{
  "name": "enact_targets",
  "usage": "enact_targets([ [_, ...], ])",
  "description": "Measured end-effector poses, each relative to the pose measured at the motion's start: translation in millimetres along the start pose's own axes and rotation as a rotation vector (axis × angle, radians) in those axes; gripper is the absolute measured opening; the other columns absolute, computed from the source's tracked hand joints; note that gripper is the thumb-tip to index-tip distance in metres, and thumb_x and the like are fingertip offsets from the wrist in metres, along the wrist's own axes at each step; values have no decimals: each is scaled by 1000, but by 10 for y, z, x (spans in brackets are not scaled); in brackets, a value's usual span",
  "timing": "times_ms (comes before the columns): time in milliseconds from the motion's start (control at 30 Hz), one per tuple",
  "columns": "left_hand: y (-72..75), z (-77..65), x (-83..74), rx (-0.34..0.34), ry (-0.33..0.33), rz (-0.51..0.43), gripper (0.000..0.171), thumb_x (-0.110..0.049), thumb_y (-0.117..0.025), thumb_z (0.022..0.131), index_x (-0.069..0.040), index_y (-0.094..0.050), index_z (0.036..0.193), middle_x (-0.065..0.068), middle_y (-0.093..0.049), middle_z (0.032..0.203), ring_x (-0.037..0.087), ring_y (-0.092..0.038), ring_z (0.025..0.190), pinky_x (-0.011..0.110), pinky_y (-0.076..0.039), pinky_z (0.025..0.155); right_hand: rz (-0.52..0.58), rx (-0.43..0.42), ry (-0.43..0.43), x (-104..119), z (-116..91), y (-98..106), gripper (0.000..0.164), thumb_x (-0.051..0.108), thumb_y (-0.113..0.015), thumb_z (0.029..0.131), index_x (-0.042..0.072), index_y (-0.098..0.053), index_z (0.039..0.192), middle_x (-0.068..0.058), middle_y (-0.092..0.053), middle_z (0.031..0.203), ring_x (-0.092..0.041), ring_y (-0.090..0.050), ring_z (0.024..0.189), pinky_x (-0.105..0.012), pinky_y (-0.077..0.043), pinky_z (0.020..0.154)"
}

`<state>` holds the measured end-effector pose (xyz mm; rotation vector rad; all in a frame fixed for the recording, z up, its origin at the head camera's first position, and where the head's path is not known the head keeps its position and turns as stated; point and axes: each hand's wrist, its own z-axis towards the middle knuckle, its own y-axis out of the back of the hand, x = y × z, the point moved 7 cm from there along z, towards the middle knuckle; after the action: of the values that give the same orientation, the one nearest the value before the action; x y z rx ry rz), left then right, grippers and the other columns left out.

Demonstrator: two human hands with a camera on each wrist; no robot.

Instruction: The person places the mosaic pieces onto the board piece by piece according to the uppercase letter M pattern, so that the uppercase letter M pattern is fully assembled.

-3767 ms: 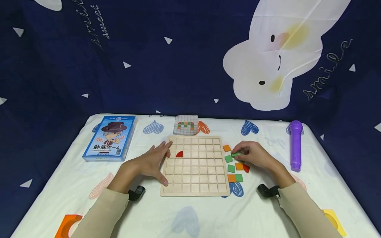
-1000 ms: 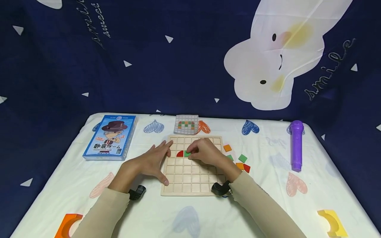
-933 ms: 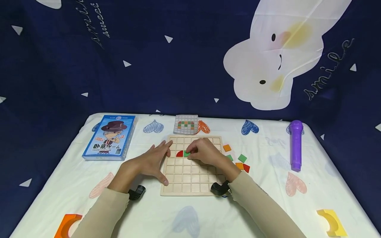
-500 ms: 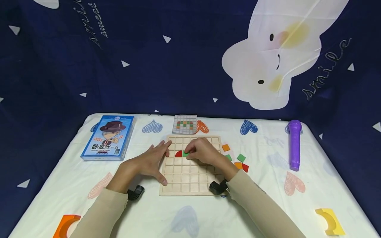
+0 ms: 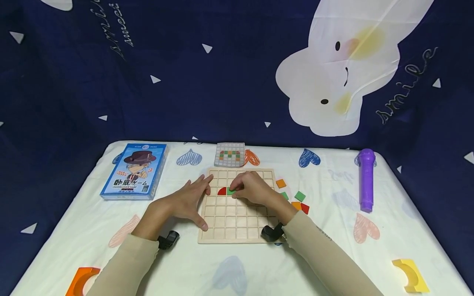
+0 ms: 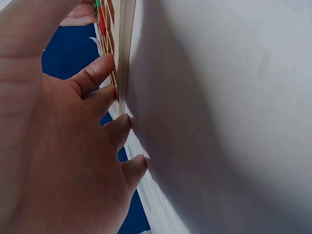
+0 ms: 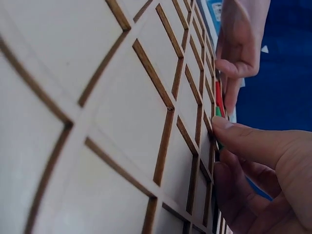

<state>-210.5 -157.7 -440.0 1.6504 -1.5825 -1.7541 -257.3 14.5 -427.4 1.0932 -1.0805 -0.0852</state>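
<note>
A wooden grid board (image 5: pixel 231 222) lies on the cloth. My left hand (image 5: pixel 186 202) spans its left edge, thumb and fingers spread and fairly straight; in the left wrist view the fingertips (image 6: pixel 105 70) meet the board's side. My right hand (image 5: pixel 255 190) is over the upper part of the board, pinching a green square tile (image 5: pixel 230 191) between thumb and fingers. This tile sits in a cell right beside a red quarter-round tile (image 5: pixel 222 191). In the right wrist view the thumb (image 7: pixel 243 139) hides most of the green tile (image 7: pixel 218 112).
Right of the board lie several loose tiles, including an orange one (image 5: pixel 281 183), a green one (image 5: pixel 300 196) and a red one (image 5: pixel 305 208). A pattern card (image 5: pixel 229 163) is behind the board. Farther out are a blue game box (image 5: pixel 135 170), a purple microphone (image 5: pixel 367 181), and orange (image 5: pixel 79 281) and yellow (image 5: pixel 412 277) arch blocks.
My right hand has brought the green tile from the loose tiles leftward onto the board, beside the red tile. It has stayed there this last second. My left hand has kept its place.
</note>
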Motion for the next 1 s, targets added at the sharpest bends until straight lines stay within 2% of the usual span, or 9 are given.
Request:
enact_targets([
  [100, 4, -5, 0, 1, -1, -7, 146, -52, -99, 52, 1, -15, 160, 1, -55, 120, 45, -7, 160, 72, -9, 126, -13, 14, 0, 11, -10, -2, 13, 9, -83, 83, 8, -80, 95, -3, -78, 101, -10, -68, 87, -20, -56, 78],
  [200, 11, -2, -7, -2, -6, -1, 145, -52, -99, 52, 1, -17, 159, 2, -56, 123, 46, -8, 160, 72, -10, 126, -39, 29, -5, 34, -29, 9, 17, 11, -83, 83, 8, -79, 99, -5, -75, 113, -12, -67, 92, -22, -56, 81],
  [233, 13, 0, -9, -3, -7, 3, 141, -53, -99, 52, 1, -22, 157, 5, -56, 130, 46, -8, 160, 72, -10, 125, -49, 30, -3, 46, -39, 20, 18, 12, -84, 83, 9, -79, 101, -5, -74, 118, -12, -67, 94, -23, -56, 83],
  [300, 18, -1, -10, -2, -4, 15, 126, -54, -98, 52, -1, -36, 147, 11, -49, 149, 47, -9, 159, 72, -11, 125, -59, 24, 7, 74, -57, 55, 21, 14, -83, 84, 10, -79, 104, -6, -71, 125, -15, -67, 99, -26, -56, 86],
  [367, 16, -3, -9, 2, 3, 13, 108, -54, -99, 51, -6, -46, 132, 17, -35, 164, 47, -9, 159, 71, -11, 126, -50, 11, 23, 100, -82, 106, 23, 14, -82, 86, 10, -78, 107, -8, -69, 129, -19, -69, 102, -30, -58, 87],
  [467, 3, -7, -11, 10, 8, 6, 90, -54, -98, 52, -12, -49, 114, 19, -16, 172, 47, -9, 159, 71, -11, 126, -27, -6, 29, 115, -123, 189, 24, 12, -80, 88, 8, -77, 111, -9, -69, 129, -23, -70, 106, -36, -59, 90],
  [700, -33, -15, 3, 10, 22, 0, 90, -52, -99, 50, -12, -49, 114, 18, -14, 172, 45, -8, 160, 69, -9, 127, 5, 5, -5, 55, -272, 320, 25, 13, -77, 90, 10, -76, 114, -3, -72, 125, -24, -70, 109, -42, -60, 91],
  [933, -20, -16, -5, -6, 14, 1, 91, -52, -99, 49, -13, -49, 114, 18, -15, 172, 45, -9, 160, 70, -9, 127, 19, -42, -7, -54, -452, 540, 26, 14, -77, 91, 10, -75, 116, -1, -73, 122, -25, -70, 107, -29, -60, 82],
  [1000, -15, -2, -16, -8, 4, 1, 98, -52, -99, 49, -10, -49, 122, 18, -23, 170, 45, -9, 160, 70, -10, 127, 20, -66, -32, -129, -513, 624, 26, 15, -77, 91, 12, -75, 117, 0, -73, 122, -25, -68, 107, -26, -59, 80],
])
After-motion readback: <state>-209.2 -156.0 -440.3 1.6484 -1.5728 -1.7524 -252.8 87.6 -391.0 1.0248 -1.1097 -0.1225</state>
